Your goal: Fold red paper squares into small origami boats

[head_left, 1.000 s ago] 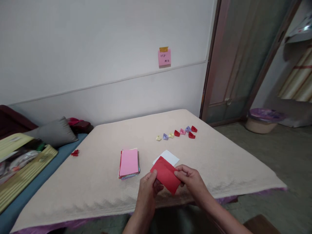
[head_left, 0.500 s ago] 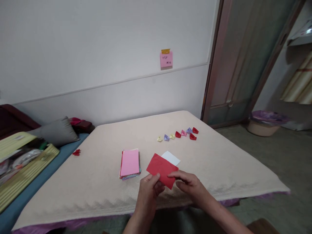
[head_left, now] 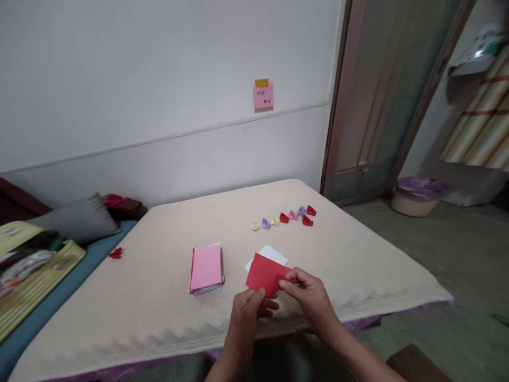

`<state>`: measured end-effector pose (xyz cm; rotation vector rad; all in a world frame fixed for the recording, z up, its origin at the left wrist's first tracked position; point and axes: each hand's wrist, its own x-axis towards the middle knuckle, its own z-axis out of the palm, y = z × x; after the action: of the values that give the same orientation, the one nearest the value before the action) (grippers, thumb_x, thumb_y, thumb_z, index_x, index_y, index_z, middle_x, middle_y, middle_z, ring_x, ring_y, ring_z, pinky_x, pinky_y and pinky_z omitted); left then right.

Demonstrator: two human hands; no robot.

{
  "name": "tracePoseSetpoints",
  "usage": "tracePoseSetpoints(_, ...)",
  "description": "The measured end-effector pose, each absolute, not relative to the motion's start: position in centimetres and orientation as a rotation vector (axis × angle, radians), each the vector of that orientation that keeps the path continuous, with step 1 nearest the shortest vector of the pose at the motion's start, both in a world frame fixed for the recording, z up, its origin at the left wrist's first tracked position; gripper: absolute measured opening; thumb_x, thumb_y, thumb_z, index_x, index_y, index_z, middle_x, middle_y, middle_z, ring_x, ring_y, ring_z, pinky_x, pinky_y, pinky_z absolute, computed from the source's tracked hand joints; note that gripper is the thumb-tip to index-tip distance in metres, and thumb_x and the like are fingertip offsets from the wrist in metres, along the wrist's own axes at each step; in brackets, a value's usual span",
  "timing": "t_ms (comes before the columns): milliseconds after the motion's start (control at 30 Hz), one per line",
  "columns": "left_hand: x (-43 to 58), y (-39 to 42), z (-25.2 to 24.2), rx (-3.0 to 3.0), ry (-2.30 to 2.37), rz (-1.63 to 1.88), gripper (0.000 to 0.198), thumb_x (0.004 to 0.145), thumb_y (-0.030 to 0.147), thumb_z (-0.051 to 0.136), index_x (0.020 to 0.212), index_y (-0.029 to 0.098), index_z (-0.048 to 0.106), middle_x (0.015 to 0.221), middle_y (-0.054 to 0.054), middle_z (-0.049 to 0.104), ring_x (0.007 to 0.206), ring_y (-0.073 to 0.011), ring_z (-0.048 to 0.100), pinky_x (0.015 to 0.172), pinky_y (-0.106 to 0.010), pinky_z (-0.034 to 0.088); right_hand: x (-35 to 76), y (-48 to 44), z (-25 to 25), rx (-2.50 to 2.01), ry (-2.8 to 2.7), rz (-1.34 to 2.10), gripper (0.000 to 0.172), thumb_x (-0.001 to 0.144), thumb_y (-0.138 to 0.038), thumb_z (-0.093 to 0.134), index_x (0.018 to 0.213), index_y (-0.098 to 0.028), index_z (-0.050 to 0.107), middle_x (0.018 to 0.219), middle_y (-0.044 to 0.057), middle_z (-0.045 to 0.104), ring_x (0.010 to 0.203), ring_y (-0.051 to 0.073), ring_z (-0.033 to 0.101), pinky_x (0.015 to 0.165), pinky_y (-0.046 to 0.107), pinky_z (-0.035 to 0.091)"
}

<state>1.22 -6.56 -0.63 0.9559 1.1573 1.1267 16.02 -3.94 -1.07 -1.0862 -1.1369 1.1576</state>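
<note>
A sheet of red paper (head_left: 264, 271) is held up over the front of the table between my two hands. My left hand (head_left: 248, 310) pinches its lower edge, thumb on top. At the right end, my right hand (head_left: 308, 292) grips the paper between thumb and fingers, and a part there looks bent over. Partly hidden behind the red sheet, a white sheet of paper (head_left: 274, 254) lies on the cloth. To the left sits a stack of coloured paper (head_left: 205, 268), pink on top.
Several small folded paper pieces (head_left: 284, 217) stand in a slanting row farther back. Small red pieces (head_left: 116, 253) lie at the left edge of the cloth-covered table (head_left: 159, 302). A grey pillow (head_left: 89, 217) is beyond, and a lined basin (head_left: 415, 197) stands on the floor.
My right thumb and fingers have closed on the red paper's right end, which is now bent over. The whole view has shifted slightly, so the surroundings appear farther left.
</note>
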Motion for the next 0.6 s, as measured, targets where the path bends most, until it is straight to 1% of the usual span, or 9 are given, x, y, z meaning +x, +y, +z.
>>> tracePoseSetpoints(100,1.37,-6.45,-0.78,0.960,1.176,1.103,0.040,0.069,0.046,0.062,0.073,0.008,0.071,0.077,-0.016,0.070,0.065,-0.0226,0.064,0.058,-0.030,0.045,15.88,-3.99,-1.15,-1.112,-1.106,1.117,0.027,0.059,-0.033,0.070,0.054,-0.018,0.048,0.049,-0.006,0.039,0.048,0.009,0.034,0.047,0.022,0.026)
tracePoseSetpoints(200,1.43,-6.41,-1.05,0.990,1.181,1.082,0.040,0.070,0.046,0.060,0.076,0.008,0.071,0.078,-0.016,0.070,0.064,-0.0224,0.064,0.059,-0.030,0.045,15.75,-3.99,-1.25,-1.129,-1.106,1.093,0.029,0.059,-0.033,0.068,0.053,-0.019,0.044,0.050,-0.007,0.036,0.047,0.009,0.031,0.046,0.022,0.025)
tracePoseSetpoints(367,1.48,-6.43,-1.45,1.035,1.202,1.065,0.040,0.075,0.044,0.056,0.080,0.007,0.072,0.070,-0.014,0.070,0.062,-0.0218,0.063,0.060,-0.031,0.046,15.61,-3.96,-1.35,-1.131,-1.089,1.078,0.026,0.061,-0.029,0.066,0.054,-0.020,0.042,0.051,-0.007,0.036,0.048,0.010,0.032,0.046,0.022,0.025)
tracePoseSetpoints(500,1.51,-6.36,-1.57,1.034,1.194,1.065,0.041,0.075,0.044,0.056,0.081,0.007,0.072,0.070,-0.014,0.070,0.065,-0.0227,0.063,0.060,-0.031,0.046,15.60,-3.87,-1.45,-1.138,-1.094,1.058,0.025,0.061,-0.026,0.064,0.054,-0.020,0.041,0.052,-0.007,0.034,0.049,0.009,0.031,0.046,0.022,0.025)
tracePoseSetpoints(600,1.65,-6.31,-1.57,1.017,1.219,1.066,0.039,0.073,0.043,0.059,0.078,0.006,0.072,0.068,-0.014,0.070,0.064,-0.0219,0.063,0.060,-0.030,0.046,15.56,-3.98,-1.59,-1.135,-1.118,1.047,0.024,0.063,-0.025,0.063,0.055,-0.020,0.041,0.054,-0.007,0.034,0.049,0.009,0.032,0.047,0.022,0.025)
